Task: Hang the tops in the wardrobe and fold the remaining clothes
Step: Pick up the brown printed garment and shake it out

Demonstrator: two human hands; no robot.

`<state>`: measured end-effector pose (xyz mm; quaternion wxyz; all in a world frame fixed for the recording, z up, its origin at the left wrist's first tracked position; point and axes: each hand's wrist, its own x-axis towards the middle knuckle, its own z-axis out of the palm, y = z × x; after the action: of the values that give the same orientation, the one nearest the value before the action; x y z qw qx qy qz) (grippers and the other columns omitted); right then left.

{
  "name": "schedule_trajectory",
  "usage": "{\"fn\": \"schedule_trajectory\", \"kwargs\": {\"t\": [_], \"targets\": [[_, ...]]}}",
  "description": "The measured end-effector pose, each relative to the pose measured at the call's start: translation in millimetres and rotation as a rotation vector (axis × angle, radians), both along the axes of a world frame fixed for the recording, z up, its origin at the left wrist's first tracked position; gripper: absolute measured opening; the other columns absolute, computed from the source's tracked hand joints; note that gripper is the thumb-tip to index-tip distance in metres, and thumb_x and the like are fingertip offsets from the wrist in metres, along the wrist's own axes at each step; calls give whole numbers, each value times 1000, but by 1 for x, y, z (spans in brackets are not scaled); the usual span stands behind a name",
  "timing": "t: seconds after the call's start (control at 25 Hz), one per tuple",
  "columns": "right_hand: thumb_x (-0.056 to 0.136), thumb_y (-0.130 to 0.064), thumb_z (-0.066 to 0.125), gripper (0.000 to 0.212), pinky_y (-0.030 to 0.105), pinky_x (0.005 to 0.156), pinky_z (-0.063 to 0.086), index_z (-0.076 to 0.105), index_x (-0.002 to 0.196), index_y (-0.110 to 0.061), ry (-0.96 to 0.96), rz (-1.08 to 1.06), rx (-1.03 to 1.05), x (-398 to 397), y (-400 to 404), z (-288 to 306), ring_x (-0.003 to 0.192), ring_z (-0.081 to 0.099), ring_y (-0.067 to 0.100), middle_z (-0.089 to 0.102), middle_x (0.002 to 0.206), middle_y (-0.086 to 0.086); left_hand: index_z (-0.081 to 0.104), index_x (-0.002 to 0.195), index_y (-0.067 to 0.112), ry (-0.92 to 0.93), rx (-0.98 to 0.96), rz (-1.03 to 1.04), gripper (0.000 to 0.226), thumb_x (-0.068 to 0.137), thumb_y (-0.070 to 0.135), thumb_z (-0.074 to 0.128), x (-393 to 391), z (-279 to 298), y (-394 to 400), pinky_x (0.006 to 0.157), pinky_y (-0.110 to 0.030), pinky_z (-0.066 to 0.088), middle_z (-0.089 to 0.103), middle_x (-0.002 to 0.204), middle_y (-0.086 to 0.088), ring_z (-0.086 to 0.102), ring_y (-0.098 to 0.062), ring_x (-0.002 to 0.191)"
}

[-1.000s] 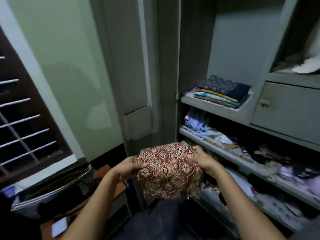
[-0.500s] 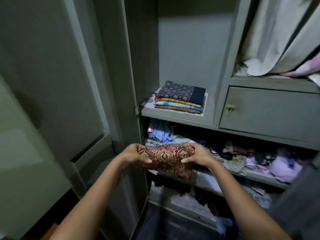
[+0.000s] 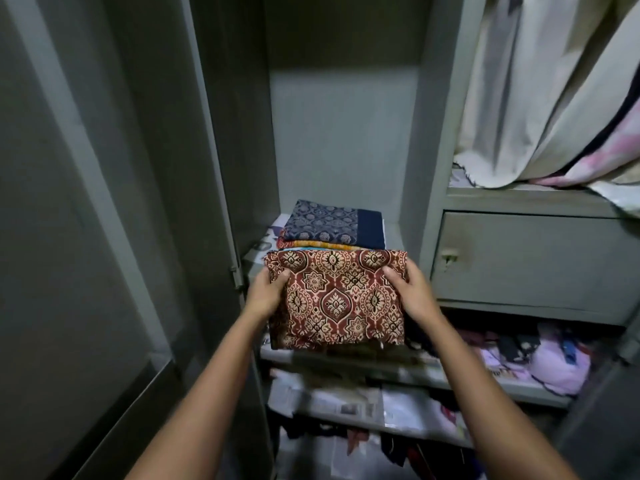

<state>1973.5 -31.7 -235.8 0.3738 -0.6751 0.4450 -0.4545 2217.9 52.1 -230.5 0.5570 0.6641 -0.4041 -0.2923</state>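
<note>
1. One folded red cloth [image 3: 337, 299], printed with cream medallions, is held flat in front of the wardrobe [image 3: 422, 140], level with the middle shelf's [image 3: 394, 233] front edge.
2. Two hands grip it: the left hand [image 3: 265, 294] clasps its left edge, the right hand [image 3: 414, 294] its right edge, thumbs on top, fingers hidden beneath.
3. One stack [image 3: 334, 228] of folded clothes sits on that shelf just behind the cloth; a blue piece tops it, at least two coloured layers show under it, and the cloth covers its front.
4. One closed drawer [image 3: 533, 261] stands to the right.
5. Two pale garments [image 3: 540, 98] hang above the drawer.
6. Two lower shelves hold loose, jumbled clothes [image 3: 540, 358].
7. One open door [image 3: 86, 202] stands at left.
</note>
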Motion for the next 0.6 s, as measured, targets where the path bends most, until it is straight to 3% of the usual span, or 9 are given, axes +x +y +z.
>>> {"fn": "schedule_trajectory", "kwargs": {"t": [0.12,0.16,0.32,0.44,0.6], "targets": [[104,-29,34,39,32,52,40,40,136,-7,259,-357,-240,43,-31,12,68,60,22,67,90,10,47,119,7,-441,-74,359,32,103,30,32,-9,9,-50,74,-35,38,63,111,-19,59,-37,101],[104,-25,33,37,30,48,34,39,135,-6,273,-450,-289,55,-49,19,64,60,24,69,96,12,46,117,8,-510,-107,413,32,104,32,29,-4,18,-70,72,-37,38,63,107,-20,60,-38,97],[104,-15,31,32,31,59,39,39,134,-11,311,-547,-317,87,-149,67,92,65,31,63,127,1,44,114,7,-655,-123,395,33,103,34,28,33,68,-173,76,-45,46,64,103,-23,61,-41,94],[103,-17,29,33,39,77,45,41,133,-14,338,-525,-131,108,-228,89,107,59,35,61,128,7,45,121,6,-661,15,328,37,103,34,30,60,97,-255,83,-45,46,61,114,-25,57,-42,105],[103,-26,33,33,41,88,44,43,130,-10,492,-452,158,126,-293,51,116,53,37,57,127,19,46,125,4,-632,252,211,35,104,29,33,86,62,-325,91,-42,44,57,124,-25,53,-39,115]]}}
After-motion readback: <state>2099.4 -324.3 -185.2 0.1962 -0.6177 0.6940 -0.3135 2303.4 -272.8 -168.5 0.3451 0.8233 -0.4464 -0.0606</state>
